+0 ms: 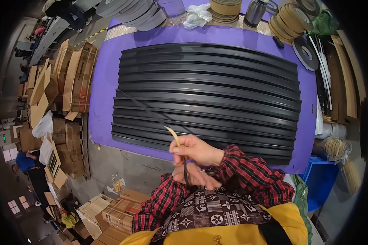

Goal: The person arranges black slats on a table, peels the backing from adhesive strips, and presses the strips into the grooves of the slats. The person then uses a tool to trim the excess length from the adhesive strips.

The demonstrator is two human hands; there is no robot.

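Observation:
A narrow strip of foam tape [174, 134], dark on one side and pale yellow on the other, is pinched between the thumb and fingers of my right hand [197, 149]. Its dark length slants out over the black ribbed panels [208, 90] toward their left edge. Just below, my left hand [195, 177] has its fingers partly curled, with a dark stretch of the strip running down between thumb and fingers. Both hands are close together in front of the panels' near edge. The panels lie side by side on a purple table [100, 98].
Tape rolls [225, 10] stand along the far edge, near a dark flask [255, 13]. One flat roll [305, 54] lies at the right corner. A blue crate [321, 183] stands right of the table. Cardboard boxes [79, 77] are stacked to the left, with people beyond.

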